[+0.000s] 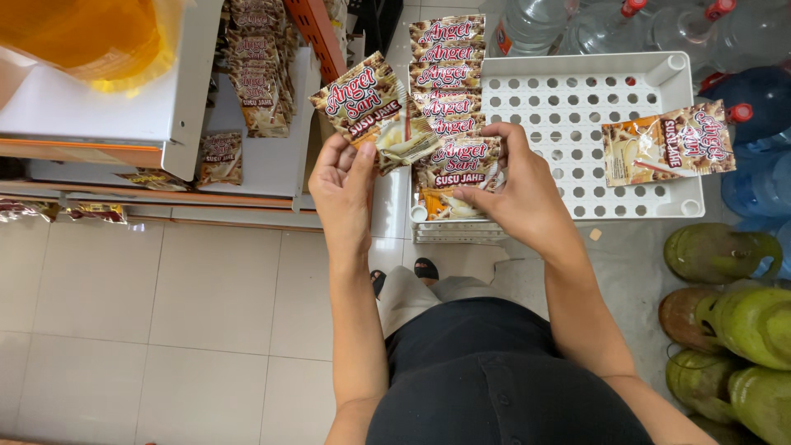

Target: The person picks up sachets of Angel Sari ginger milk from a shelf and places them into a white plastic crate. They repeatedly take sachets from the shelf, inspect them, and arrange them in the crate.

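Head view shows the person's left hand (342,185) near the middle of the frame, its thumb and fingers closed on the lower edge of a brown and cream foil drink-powder sachet (362,103) that tilts up toward the upper middle. Just right of it, the right hand (515,185) pinches the nearest packet of a joined strip of matching brown sachets (449,78), which runs upward along the left rim of a white perforated plastic crate (577,107). One loose sachet of the same kind (667,144) lies in the crate at its right side. Green gas cylinders (733,321) stand at the lower right on the tiled floor (165,330).
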